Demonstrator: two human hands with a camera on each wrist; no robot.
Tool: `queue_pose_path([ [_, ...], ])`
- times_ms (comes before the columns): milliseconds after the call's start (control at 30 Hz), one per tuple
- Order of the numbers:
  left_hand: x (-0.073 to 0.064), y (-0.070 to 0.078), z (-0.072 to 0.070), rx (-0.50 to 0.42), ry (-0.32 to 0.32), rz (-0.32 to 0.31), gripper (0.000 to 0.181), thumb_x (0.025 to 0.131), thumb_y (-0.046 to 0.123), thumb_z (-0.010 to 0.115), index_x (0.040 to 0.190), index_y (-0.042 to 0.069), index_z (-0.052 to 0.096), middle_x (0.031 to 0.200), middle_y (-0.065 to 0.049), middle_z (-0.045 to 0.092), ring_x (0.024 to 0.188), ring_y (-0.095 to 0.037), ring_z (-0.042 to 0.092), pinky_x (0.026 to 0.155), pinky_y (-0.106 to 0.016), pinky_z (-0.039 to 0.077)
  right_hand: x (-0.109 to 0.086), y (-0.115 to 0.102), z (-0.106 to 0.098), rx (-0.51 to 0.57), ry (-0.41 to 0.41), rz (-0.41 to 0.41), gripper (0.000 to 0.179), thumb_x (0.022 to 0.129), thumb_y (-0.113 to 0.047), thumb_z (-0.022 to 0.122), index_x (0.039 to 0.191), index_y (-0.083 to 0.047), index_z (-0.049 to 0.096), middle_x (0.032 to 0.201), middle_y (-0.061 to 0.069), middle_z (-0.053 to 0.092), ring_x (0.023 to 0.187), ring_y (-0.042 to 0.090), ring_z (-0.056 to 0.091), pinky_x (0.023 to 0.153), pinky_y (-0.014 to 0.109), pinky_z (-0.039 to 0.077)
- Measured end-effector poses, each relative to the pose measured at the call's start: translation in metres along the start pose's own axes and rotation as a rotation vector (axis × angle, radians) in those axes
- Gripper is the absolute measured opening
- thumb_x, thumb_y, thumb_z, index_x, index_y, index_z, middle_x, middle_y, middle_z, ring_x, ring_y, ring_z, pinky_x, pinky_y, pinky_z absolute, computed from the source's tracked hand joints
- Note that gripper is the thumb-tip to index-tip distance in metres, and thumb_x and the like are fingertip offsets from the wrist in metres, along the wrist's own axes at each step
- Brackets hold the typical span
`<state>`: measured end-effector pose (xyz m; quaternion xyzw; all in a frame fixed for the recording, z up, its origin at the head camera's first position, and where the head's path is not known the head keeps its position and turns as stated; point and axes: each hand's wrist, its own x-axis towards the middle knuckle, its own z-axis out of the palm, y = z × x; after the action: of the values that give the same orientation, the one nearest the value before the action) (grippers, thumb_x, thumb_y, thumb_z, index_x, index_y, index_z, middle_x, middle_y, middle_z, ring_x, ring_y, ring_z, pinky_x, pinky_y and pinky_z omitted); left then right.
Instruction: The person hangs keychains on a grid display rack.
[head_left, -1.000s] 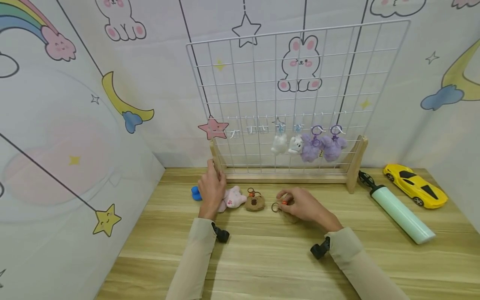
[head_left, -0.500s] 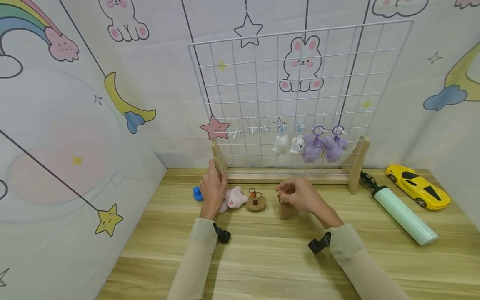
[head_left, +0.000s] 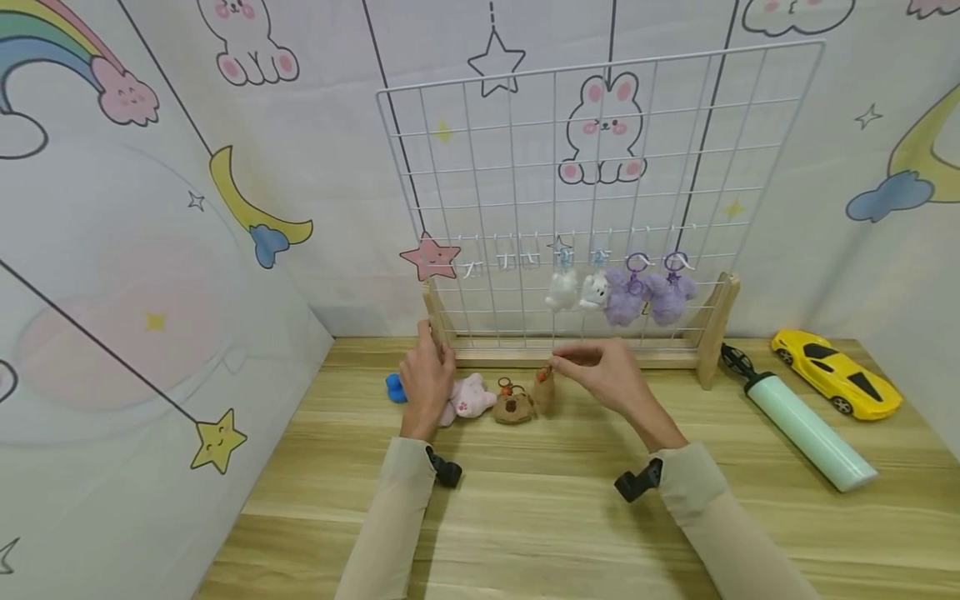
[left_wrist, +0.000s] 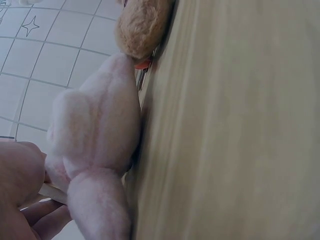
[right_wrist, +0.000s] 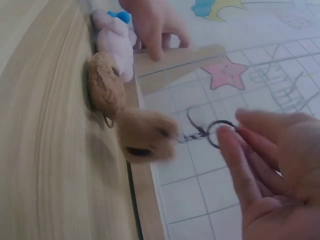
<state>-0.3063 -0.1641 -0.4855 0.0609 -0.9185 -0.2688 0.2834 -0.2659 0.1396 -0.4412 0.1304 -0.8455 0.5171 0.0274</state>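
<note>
My right hand [head_left: 611, 375] pinches the key ring of a brown plush keychain [right_wrist: 145, 135] between thumb and fingertips. The plush hangs from a short chain, close beside a second brown plush keychain [head_left: 513, 408] lying on the table. Curled round the left wooden leg [head_left: 437, 312] of the grid stand is my left hand [head_left: 426, 375]. A pink plush [head_left: 471, 396] lies right beside that hand, partly hidden by it in the head view. Beyond the hand's other side a small blue object [head_left: 395, 387] shows.
The white wire grid [head_left: 555, 167] rises behind both hands. On its hooks hang two white plush keychains [head_left: 561, 292] and two purple ones [head_left: 671, 296]; several hooks [head_left: 506, 261] to the left hold nothing. At right lie a pale green pump [head_left: 810, 429] and a yellow toy car [head_left: 836, 373].
My right hand has lifted the brown plush keychain by its ring and moved it left, toward the stand's base. The left hand has kept its hold on the wooden leg.
</note>
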Motion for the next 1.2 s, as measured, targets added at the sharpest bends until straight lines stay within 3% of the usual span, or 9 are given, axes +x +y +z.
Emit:
queue_pose_path([
  [133, 0.000, -0.001, 0.001, 0.001, 0.002, 0.005, 0.038, 0.106, 0.019, 0.065, 0.140, 0.009, 0.054, 0.093, -0.027, 0.077, 0.074, -0.051, 0.073, 0.068, -0.063, 0.056, 0.001, -0.010, 0.002, 0.005, 0.123, -0.131, 0.020, 0.099, -0.029, 0.081, 0.114, -0.016, 0.086, 0.105, 0.004, 0.085, 0.096, 0.022, 0.082, 0.085, 0.034, 0.064],
  [267, 0.000, -0.002, 0.002, 0.002, 0.009, 0.012, 0.037, 0.105, 0.019, 0.065, 0.139, 0.009, 0.055, 0.093, -0.027, 0.077, 0.074, -0.050, 0.074, 0.068, -0.063, 0.057, 0.007, -0.026, 0.004, 0.086, 0.225, -0.240, 0.017, 0.098, -0.023, 0.082, 0.113, -0.014, 0.086, 0.104, 0.006, 0.085, 0.094, 0.019, 0.083, 0.083, 0.024, 0.063],
  [533, 0.000, -0.004, 0.002, 0.005, 0.017, 0.020, 0.037, 0.105, 0.019, 0.066, 0.138, 0.008, 0.055, 0.089, -0.025, 0.077, 0.072, -0.049, 0.073, 0.066, -0.062, 0.056, 0.026, -0.067, 0.013, 0.218, 0.374, -0.408, 0.013, 0.098, -0.013, 0.079, 0.109, -0.008, 0.085, 0.108, 0.010, 0.084, 0.092, 0.010, 0.080, 0.087, 0.025, 0.063],
  [800, 0.000, -0.002, 0.002, -0.004, 0.009, 0.001, 0.040, 0.105, 0.019, 0.066, 0.142, 0.010, 0.055, 0.096, -0.026, 0.079, 0.077, -0.049, 0.075, 0.069, -0.061, 0.057, 0.042, -0.090, 0.019, 0.330, 0.500, -0.367, 0.015, 0.098, -0.015, 0.081, 0.111, -0.009, 0.085, 0.112, 0.013, 0.083, 0.097, 0.013, 0.081, 0.088, 0.021, 0.061],
  [1000, 0.000, -0.001, 0.002, -0.007, 0.001, -0.011, 0.042, 0.105, 0.020, 0.066, 0.144, 0.012, 0.054, 0.098, -0.026, 0.079, 0.079, -0.050, 0.075, 0.070, -0.062, 0.058, 0.044, -0.084, 0.020, 0.325, 0.490, -0.308, 0.017, 0.100, -0.016, 0.079, 0.113, -0.006, 0.084, 0.114, 0.014, 0.083, 0.101, 0.015, 0.081, 0.088, 0.020, 0.060],
  [1200, 0.001, -0.003, 0.001, -0.007, 0.005, -0.003, 0.042, 0.105, 0.021, 0.067, 0.143, 0.011, 0.054, 0.098, -0.025, 0.079, 0.077, -0.049, 0.075, 0.068, -0.061, 0.058, 0.038, -0.072, 0.021, 0.354, 0.453, -0.289, 0.023, 0.102, -0.015, 0.076, 0.120, 0.000, 0.080, 0.121, 0.017, 0.080, 0.110, 0.028, 0.079, 0.093, 0.020, 0.060],
])
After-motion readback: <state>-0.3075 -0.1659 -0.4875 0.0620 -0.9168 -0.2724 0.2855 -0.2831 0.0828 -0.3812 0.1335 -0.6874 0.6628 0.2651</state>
